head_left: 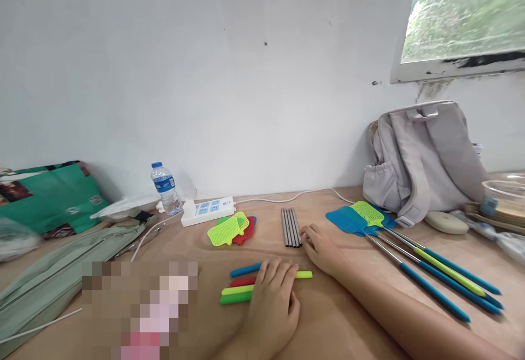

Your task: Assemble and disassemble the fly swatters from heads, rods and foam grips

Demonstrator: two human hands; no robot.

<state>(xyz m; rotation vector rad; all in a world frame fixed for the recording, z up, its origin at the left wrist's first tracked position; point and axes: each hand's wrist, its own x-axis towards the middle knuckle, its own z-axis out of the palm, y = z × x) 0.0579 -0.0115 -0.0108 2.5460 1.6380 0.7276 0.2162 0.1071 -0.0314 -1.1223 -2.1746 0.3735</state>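
My left hand (274, 300) lies over several coloured plastic handle sleeves, its fingers stretched across them. A blue sleeve (245, 270), a red one (243, 281), a yellow-green one (238, 290) and a green one (235, 298) stick out on its left; my palm hides their middles. My right hand (319, 245) rests on the table, fingers loosely apart, fingertips at the right edge of a row of metal tubes (291, 228). Behind these lies a small pile of fly swatter heads (225, 231), yellow-green, red, green and blue. Fly swatters (406, 250) with blue and yellow-green handles lie at right.
A white power strip (208, 210) and a water bottle (164, 187) stand by the wall. At right are a grey backpack (426, 157), a pale oval case (446, 222) and a plastic tub (506, 196). A green bag (53, 196) and grey-green fabric (61, 267) lie left.
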